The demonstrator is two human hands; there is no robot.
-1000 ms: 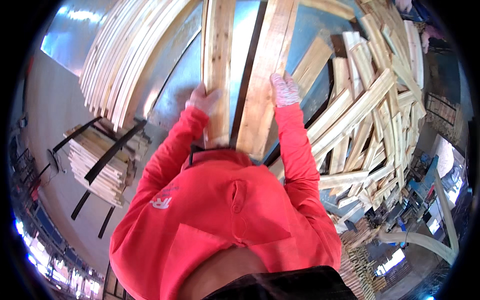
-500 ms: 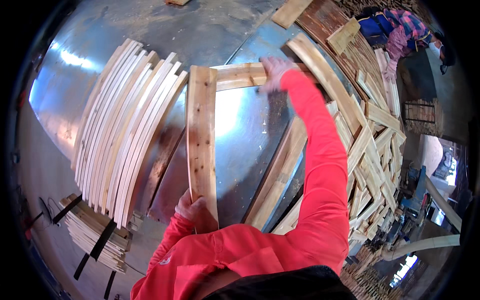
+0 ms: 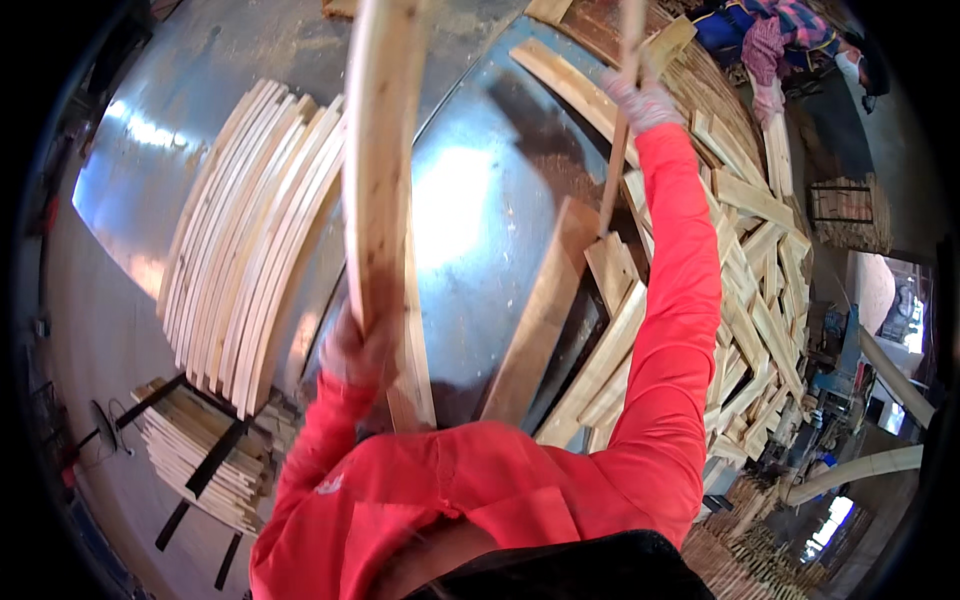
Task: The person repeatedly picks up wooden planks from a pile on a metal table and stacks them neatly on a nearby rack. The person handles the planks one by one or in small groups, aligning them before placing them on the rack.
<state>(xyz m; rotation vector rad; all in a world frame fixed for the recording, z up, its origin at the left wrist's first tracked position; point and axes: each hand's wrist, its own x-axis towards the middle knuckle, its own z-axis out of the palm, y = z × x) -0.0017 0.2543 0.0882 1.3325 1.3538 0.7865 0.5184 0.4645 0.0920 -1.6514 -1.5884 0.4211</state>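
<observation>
My left hand (image 3: 355, 345), blurred by motion, is closed around the lower part of a long wooden board (image 3: 385, 150). That board rises toward the top edge, lifted off the metal table (image 3: 465, 270). Underneath, another wooden board (image 3: 413, 375) lies partly hidden by it and by my arm. Out to the far right, my right hand (image 3: 643, 98) grips a second board (image 3: 616, 160), seen narrow-edge on; its lower end comes down beside the loose boards. Left of my left hand, several boards (image 3: 255, 240) stand on edge in a tight row.
A jumbled heap of loose boards (image 3: 765, 290) lies along the right side. One board (image 3: 545, 310) slants across the table between my arms. Below the table's left side is a stack of boards (image 3: 195, 465). Another person (image 3: 770, 40) handles wood at the upper right.
My left hand has lifted its board up from the table. My right hand has moved right, away from the crosswise board's former place, and now holds a board on edge.
</observation>
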